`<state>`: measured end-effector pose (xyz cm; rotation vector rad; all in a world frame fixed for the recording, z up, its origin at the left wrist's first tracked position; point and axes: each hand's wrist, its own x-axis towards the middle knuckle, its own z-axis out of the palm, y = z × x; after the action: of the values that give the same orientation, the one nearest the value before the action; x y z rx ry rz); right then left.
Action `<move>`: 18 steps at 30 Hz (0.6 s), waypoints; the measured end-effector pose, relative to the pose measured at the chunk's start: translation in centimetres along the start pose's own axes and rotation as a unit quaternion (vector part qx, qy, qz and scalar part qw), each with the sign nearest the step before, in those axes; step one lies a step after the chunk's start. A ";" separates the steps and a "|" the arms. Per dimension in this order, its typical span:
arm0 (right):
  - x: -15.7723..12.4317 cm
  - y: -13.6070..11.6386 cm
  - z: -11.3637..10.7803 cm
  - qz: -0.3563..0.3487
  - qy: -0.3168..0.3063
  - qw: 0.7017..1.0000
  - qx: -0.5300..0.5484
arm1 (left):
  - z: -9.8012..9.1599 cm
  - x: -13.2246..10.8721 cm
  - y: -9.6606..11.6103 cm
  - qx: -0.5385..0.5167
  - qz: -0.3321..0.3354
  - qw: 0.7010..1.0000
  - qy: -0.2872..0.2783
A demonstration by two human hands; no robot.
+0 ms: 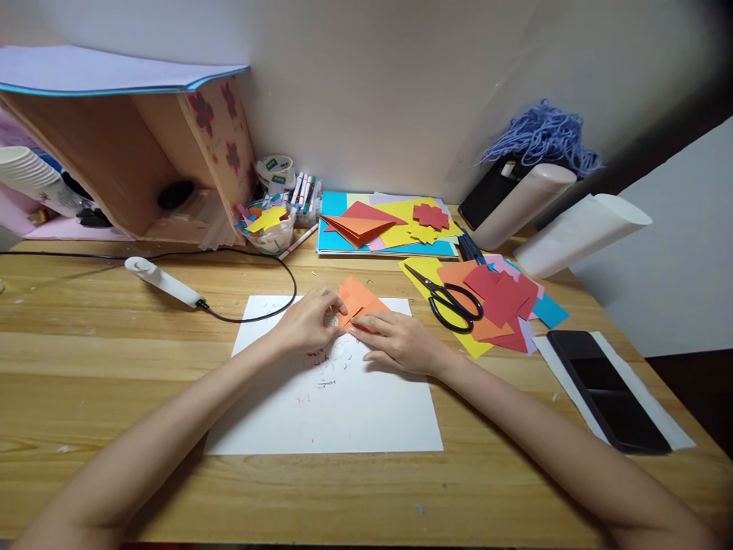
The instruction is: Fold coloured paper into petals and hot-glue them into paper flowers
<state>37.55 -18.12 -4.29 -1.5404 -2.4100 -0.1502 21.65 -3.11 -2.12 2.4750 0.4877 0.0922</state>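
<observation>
A folded sheet of orange paper [356, 292] lies on a white sheet of paper [321, 420] spread over the table. My left hand [309, 319] pinches the orange paper at its left edge, with thumb and forefinger closed near the lower corner. From the right, my right hand [401, 342] rests its stretched fingers on the lower part of the orange paper, the thumb held apart over the white sheet. The fingers cover part of the folds. Coloured marks speckle the white sheet below both hands.
Black-handled scissors [452, 298] lie on coloured paper scraps [501, 294] at the right. Behind are a stack of coloured paper [389, 248] and a tub of scraps [269, 229]. A corded white tool [163, 283] lies left, a phone [607, 389] right, and a cardboard box [217, 145] stands behind.
</observation>
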 end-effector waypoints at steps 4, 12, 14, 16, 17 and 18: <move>-1.2 0.3 -0.5 0.027 -0.016 1.000 0.001 | 0.0 -0.1 -0.1 -0.005 -0.003 1.000 0.000; -3.7 1.1 -0.9 0.043 0.006 0.999 -0.006 | 0.0 0.0 -0.1 -0.022 -0.010 1.000 -0.006; -4.1 1.2 -0.9 0.047 0.020 0.999 -0.005 | 0.0 0.0 -0.1 -0.024 -0.010 1.000 -0.008; -4.4 1.2 -0.8 0.046 0.046 0.998 -0.008 | 0.0 0.1 -0.2 -0.025 -0.010 1.000 -0.009; -4.5 1.1 -0.8 0.044 0.065 0.997 -0.011 | 0.0 0.1 -0.2 -0.025 -0.010 1.000 -0.008; -4.6 1.1 -0.8 0.041 0.086 0.995 -0.012 | 0.0 0.1 -0.2 -0.025 -0.010 1.000 -0.008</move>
<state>40.47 -21.87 -4.89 -1.5657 -2.2167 -0.2831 21.67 -2.91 -2.25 2.4199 0.4980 0.0758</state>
